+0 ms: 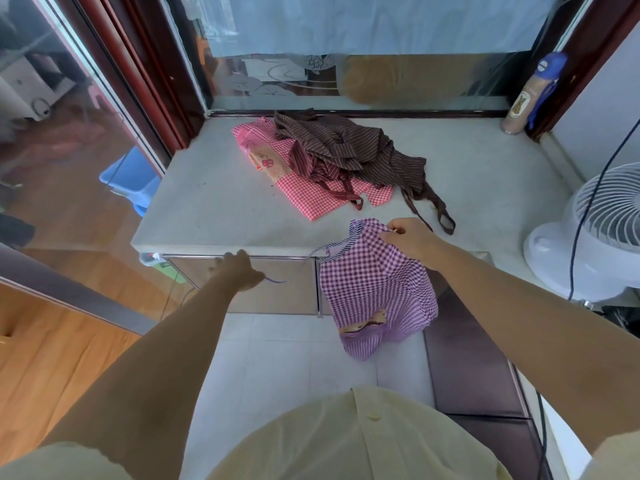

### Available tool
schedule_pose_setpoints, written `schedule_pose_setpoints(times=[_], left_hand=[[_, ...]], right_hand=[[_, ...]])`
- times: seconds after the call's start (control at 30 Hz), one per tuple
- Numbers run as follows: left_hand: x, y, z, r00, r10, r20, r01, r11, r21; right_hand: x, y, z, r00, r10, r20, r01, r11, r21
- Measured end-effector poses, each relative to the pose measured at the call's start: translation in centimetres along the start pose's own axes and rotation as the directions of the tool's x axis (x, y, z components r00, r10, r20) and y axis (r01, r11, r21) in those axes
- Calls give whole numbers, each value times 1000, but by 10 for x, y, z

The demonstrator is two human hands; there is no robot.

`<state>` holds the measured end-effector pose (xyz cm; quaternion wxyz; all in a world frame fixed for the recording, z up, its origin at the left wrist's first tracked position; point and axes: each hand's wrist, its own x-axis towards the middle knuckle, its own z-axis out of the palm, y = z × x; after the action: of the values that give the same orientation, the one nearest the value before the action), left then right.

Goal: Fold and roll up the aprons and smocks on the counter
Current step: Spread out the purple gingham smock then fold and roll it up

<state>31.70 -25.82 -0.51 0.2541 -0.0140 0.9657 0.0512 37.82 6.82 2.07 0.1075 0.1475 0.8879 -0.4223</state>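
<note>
Both hands are out in front in the head view. The right hand (pixel 410 239), centre right of the frame, pinches the top hem of the purple checked apron (pixel 374 289). The left hand (pixel 239 270), centre left, is blurred but seems curled round a thin tie (pixel 277 280) that trails from it.

This apron hangs in the air in front of the counter (pixel 207 209), its lower part drooping toward the floor in the lower centre. Near the back of the counter, in the upper centre, a brown striped smock (pixel 346 147) lies heaped on a pink checked apron (pixel 311 199).

All three look like thin, light, limp cloth that will sag and crease, with ties prone to tangling. Holding the two top corners should let the apron spread flat.
</note>
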Motion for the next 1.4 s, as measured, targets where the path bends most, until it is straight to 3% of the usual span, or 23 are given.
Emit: schedule_pose_setpoints(times=[0.1, 0.23, 0.37, 0.5, 0.63, 0.7, 0.8, 0.93, 1.0, 1.07, 1.13, 1.23, 1.27, 1.33, 1.4], left_hand=[[-9, 37, -8, 940, 280, -196, -333, 879, -342], [-31, 107, -17, 810, 526, -259, -586, 716, -380], [-31, 130, -16, 823, 528, -209, -567, 786, -248], [-32, 130, -21, 770, 590, -241, -638, 720, -274], [-41, 130, -21, 764, 569, -304, -645, 658, -389], [-44, 130, -22, 776, 546, -315, -629, 647, -430], [-47, 126, -24, 786, 539, -303, -617, 649, -445], [-45, 117, -22, 821, 506, -265, -568, 671, -477], [-42, 111, -18, 842, 496, -212, -529, 685, -500], [-40, 105, -16, 866, 472, -164, -478, 685, -550], [-43, 101, -17, 886, 445, -132, -414, 628, -659], [-52, 98, -24, 891, 447, -82, -340, 534, -774], [-54, 96, -25, 889, 455, -58, -322, 530, -784], [-58, 92, -26, 885, 465, -28, -308, 538, -785], [-60, 87, -27, 887, 462, -3, -290, 551, -783]], right_hand=[[-3, -12, 8, 992, -87, 91, 84, 996, 39], [-5, -25, 16, 971, -183, 155, 177, 983, 52], [-7, -25, 11, 961, -228, 157, 223, 974, 50], [-8, -10, 1, 976, -181, 121, 174, 982, 66], [-7, -3, 2, 959, -115, 260, 70, 982, 176], [-7, 2, 4, 941, -139, 309, 119, 990, 82], [-6, 21, 11, 936, -107, 336, 189, 956, -222], [-11, 42, 15, 821, 235, 521, 181, 757, -627], [-16, 45, 6, 845, 298, 444, 185, 616, -766], [-19, 48, -4, 935, 212, 285, 137, 525, -840], [-19, 54, -10, 978, 69, 197, 124, 568, -813], [-20, 57, -5, 968, -72, 241, 180, 868, -463], [-23, 54, -2, 961, -103, 256, 188, 922, -338], [-24, 46, 10, 938, -125, 322, 212, 944, -253], [-26, 40, 26, 911, -102, 399, 247, 911, -330]])
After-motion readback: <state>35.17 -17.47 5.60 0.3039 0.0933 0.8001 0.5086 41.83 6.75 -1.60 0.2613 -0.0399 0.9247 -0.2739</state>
